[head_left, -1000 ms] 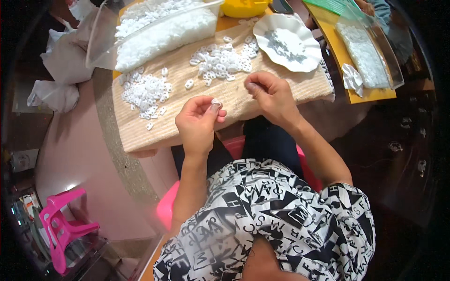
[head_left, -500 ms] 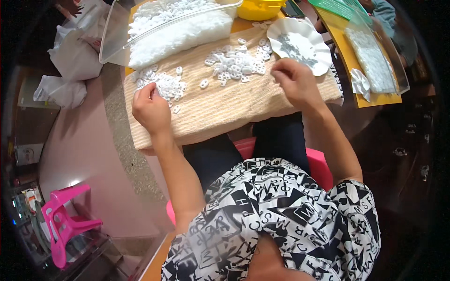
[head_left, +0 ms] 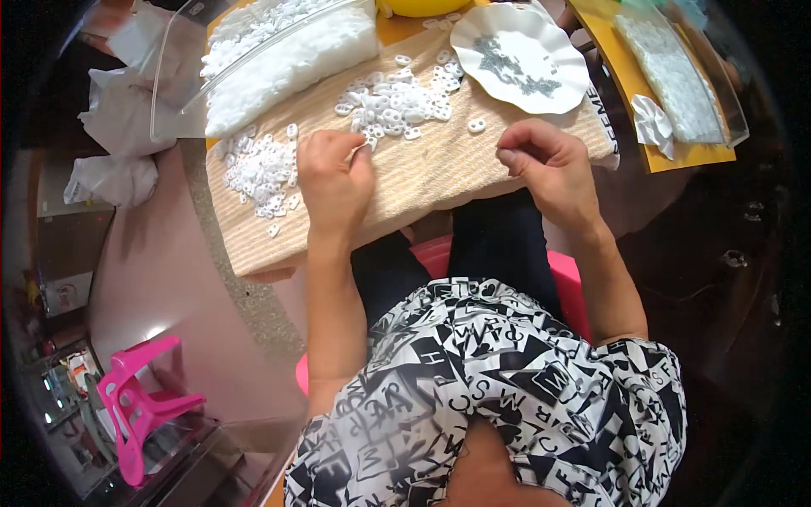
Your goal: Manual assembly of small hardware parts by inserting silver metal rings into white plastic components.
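Observation:
My left hand [head_left: 336,182] is at the near left edge of the middle pile of small white two-holed plastic pieces [head_left: 390,108]. Its thumb and forefinger are pinched together, with a bit of white at the tips. A second pile of white pieces [head_left: 256,173] lies to its left. My right hand [head_left: 553,173] hovers over the near right part of the cloth-covered board [head_left: 422,182], fingers pinched; what they hold is too small to make out. One loose white piece [head_left: 477,125] lies left of it. Beyond is a white scalloped plate [head_left: 557,68] with small grey pieces [head_left: 511,68].
A clear bin [head_left: 291,72] full of white pieces stands at the far left, a yellow bowl [head_left: 420,7] behind the board. To the right, another clear bin [head_left: 672,80] and crumpled white paper [head_left: 651,127] sit on a yellow table. A pink stool [head_left: 148,401] stands at lower left.
My left hand has moved right, from the left pile to the middle one. The right hand has drawn nearer to me, and a loose white piece now lies beside it. The whole view has shifted slightly.

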Demonstrator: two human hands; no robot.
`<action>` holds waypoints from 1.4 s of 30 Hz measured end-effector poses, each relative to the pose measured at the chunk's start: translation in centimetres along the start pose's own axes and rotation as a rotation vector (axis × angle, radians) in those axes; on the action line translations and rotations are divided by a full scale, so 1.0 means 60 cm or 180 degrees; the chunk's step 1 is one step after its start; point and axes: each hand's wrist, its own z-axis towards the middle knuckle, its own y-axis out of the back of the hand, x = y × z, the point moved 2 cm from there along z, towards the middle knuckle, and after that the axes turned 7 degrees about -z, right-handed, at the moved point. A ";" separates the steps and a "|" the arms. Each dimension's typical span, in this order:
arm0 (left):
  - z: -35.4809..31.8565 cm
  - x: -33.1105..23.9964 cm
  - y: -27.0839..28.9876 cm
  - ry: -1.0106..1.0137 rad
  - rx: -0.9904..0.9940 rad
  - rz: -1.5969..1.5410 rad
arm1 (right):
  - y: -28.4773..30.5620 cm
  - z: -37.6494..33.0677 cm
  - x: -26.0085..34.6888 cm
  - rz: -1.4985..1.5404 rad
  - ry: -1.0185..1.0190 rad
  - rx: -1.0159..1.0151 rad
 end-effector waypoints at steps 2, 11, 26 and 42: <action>0.003 -0.014 -0.016 -0.0075 0.0185 0.0523 | -0.002 -0.005 -0.007 0.0229 -0.0197 0.0291; -0.005 -0.021 -0.021 0.0771 0.0091 -0.0672 | -0.018 -0.010 -0.001 0.0576 -0.0384 0.0554; -0.075 -0.104 -0.022 0.2249 0.0685 -0.4775 | -0.050 -0.035 0.021 0.0730 -0.0080 0.0608; -0.085 -0.138 0.000 0.2147 0.0383 -0.4140 | -0.056 -0.055 0.046 0.0496 -0.0124 0.0743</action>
